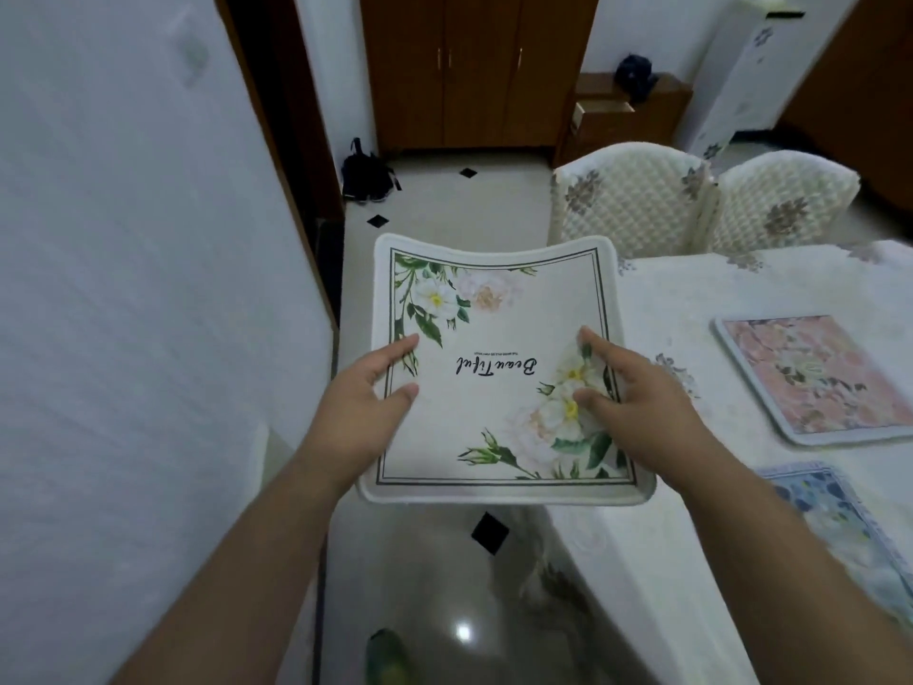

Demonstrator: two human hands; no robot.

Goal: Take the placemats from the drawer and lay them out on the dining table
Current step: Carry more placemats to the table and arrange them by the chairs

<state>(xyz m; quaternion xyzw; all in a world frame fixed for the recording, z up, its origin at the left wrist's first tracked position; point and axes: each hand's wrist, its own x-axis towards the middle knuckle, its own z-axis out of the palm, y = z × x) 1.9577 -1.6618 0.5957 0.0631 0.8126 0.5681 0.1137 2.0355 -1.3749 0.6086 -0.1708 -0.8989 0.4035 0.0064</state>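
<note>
Over the floor beside the worktop (691, 309), the white floral placemat (499, 388) hangs between both hands. Left hand (365, 393) pinches its left edge, thumb on top; right hand (637, 388) pinches the right edge likewise. Right, on the worktop, lie a pink placemat (815, 378) and, nearer, a blue placemat (840, 516). Two chairs (637, 195) stand far.

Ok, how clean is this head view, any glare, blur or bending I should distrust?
Head view: wide-angle bending curves the wall and doorframe; a bright glare spot sits on the floor; the edges are soft, so the blue placemat is blurred, while the white placemat between the left hand and right hand reads sharp.
</note>
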